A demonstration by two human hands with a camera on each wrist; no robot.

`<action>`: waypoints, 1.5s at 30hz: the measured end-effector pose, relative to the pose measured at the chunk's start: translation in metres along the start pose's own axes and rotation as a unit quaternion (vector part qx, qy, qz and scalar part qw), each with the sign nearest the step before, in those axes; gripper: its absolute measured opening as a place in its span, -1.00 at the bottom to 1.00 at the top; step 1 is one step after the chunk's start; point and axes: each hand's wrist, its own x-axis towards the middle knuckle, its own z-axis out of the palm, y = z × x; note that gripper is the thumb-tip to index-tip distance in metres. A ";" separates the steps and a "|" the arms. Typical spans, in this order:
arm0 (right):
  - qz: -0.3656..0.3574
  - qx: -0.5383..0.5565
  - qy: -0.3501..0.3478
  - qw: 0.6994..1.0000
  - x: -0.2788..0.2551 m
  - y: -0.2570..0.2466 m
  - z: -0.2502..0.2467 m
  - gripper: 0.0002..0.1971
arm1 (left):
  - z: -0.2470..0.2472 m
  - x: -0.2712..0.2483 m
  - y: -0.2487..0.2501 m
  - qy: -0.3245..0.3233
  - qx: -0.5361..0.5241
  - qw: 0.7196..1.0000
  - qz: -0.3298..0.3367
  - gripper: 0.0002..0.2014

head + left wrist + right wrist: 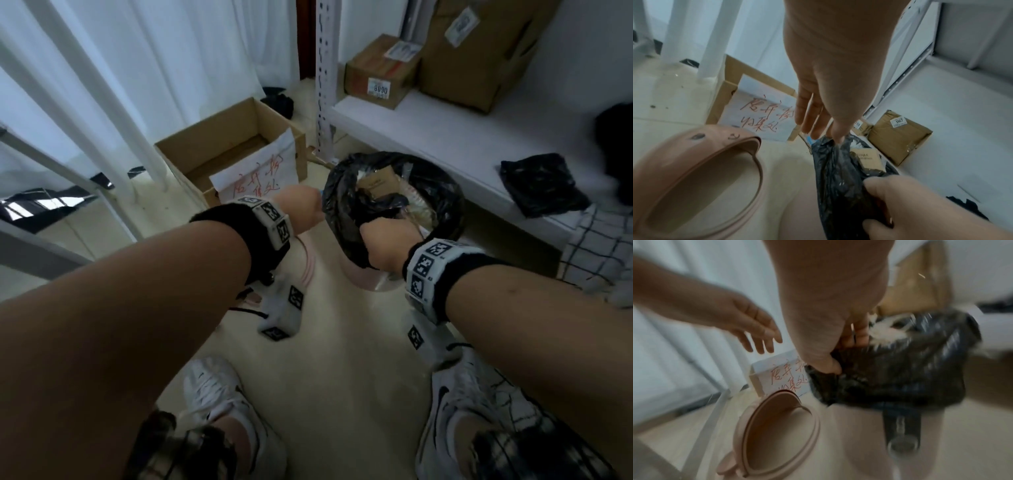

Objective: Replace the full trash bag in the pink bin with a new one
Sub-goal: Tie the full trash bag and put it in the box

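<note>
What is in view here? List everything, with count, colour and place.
full trash bag: one, black, mouth open with rubbish showing, in front of the shelf
pink bin: one, pale pink, mostly hidden under the bag
ring: one, pink, on the floor left of the bag
open box: one, brown cardboard, on the floor by the curtain
sign: one, white with red writing, on the open box's front
shelf: one, white, right
closed boxes: two, brown, on the shelf
spare bag: one, black, folded on the shelf
shoes: two, white, bottom
left hand: open, beside the bag's rim
right hand: grips the bag's near rim
</note>
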 end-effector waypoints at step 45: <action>-0.034 0.211 0.104 0.971 0.065 0.054 -0.051 -0.39 | -0.026 0.062 -0.012 0.032 -0.350 0.929 -0.113 -0.33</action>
